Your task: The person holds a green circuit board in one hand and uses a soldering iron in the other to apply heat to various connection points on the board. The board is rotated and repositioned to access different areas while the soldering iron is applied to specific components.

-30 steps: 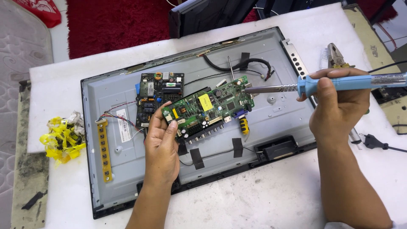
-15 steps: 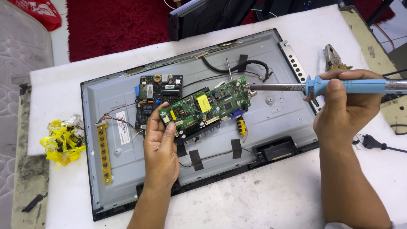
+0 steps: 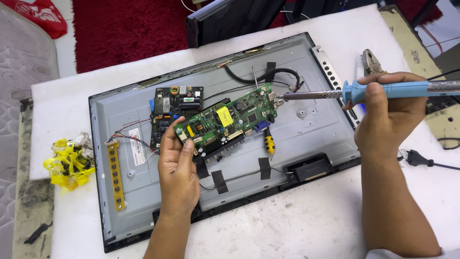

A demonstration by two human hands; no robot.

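The green circuit board (image 3: 225, 125) is lifted off the grey panel back (image 3: 311, 129), near its middle, pinched at its left end by the left hand (image 3: 178, 168). The right hand (image 3: 385, 117) is closed around the blue soldering iron (image 3: 383, 90), tip touching the board's right edge. A slip could scorch neighbouring parts, or the loosely held board could tip onto the yellow screwdriver (image 3: 270, 142).

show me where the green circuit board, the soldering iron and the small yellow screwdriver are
green circuit board (image 3: 225, 125), head view, on the yellow sticker near the board's middle
soldering iron (image 3: 397, 89), head view, on the blue handle held in the right hand
small yellow screwdriver (image 3: 270, 142), head view, on its yellow and black handle
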